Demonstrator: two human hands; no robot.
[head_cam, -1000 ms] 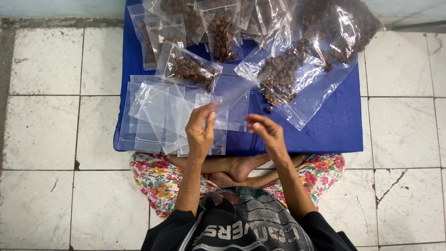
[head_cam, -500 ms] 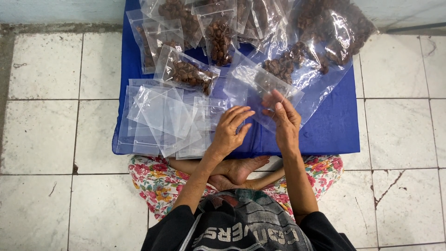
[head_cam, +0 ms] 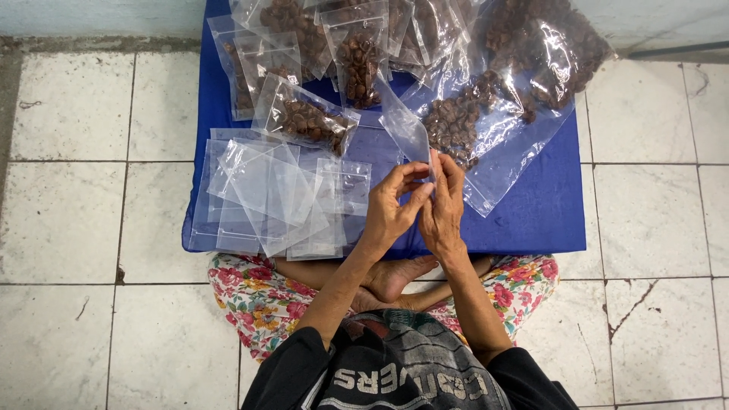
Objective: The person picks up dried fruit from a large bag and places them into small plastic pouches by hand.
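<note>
Since half a second ago your hands closed together and lifted one empty clear bag (head_cam: 406, 129) off the mat. Left hand (head_cam: 389, 209) and right hand (head_cam: 444, 205) both pinch its lower edge, fingertips nearly touching. Bag's long axis runs up and away from you, tilted left, above the blue mat (head_cam: 531, 205); right hand is nearer the loose brown pieces in the big open bag (head_cam: 486, 121).

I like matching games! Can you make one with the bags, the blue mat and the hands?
Things:
1. small empty bag
2. stack of empty bags
3. big bag of brown pieces
4. blue mat

Places:
A. under all the bags
B. pinched by the left hand and right hand
C. top right of the mat
D. left side of the mat

Pairs: 1-B, 2-D, 3-C, 4-A
</note>
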